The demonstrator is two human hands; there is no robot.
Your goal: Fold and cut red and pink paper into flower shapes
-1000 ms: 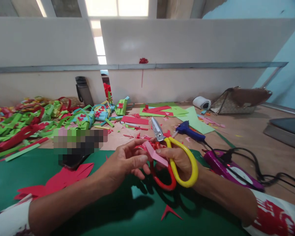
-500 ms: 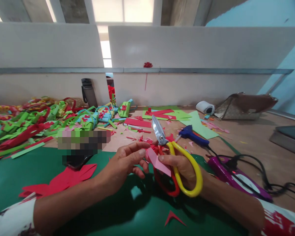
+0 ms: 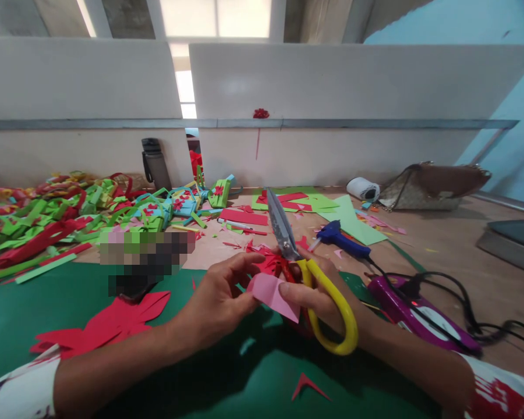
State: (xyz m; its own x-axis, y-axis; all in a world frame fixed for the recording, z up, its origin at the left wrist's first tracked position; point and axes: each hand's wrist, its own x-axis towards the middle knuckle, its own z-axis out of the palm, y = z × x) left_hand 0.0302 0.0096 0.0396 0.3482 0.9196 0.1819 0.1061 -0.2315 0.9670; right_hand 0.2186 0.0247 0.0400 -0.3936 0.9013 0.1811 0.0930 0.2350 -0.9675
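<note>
A small piece of pink paper (image 3: 274,295) with a crease is stretched between both hands. My left hand (image 3: 223,297) pinches its left edge between thumb and fingers. With the thumb, my right hand (image 3: 317,291) presses on the paper's right part. That same hand also carries a pair of scissors (image 3: 327,308) with one yellow and one red handle, blades pointing up and away. Most of the red handle is hidden behind the paper and hand. Red paper scraps (image 3: 268,262) lie just beyond my fingers.
A blue glue gun (image 3: 343,238) and a purple power strip (image 3: 423,314) with black cables lie at the right. Red cut-paper shapes (image 3: 109,323) rest on the green mat (image 3: 166,372). Green and red paper pieces (image 3: 70,215) pile up at the left, near a bottle (image 3: 156,166).
The pink paper has opened out from a narrow folded strip to a wider creased piece. My left fingers now grip its edge. The scissors have turned slightly, their blades looking closer together.
</note>
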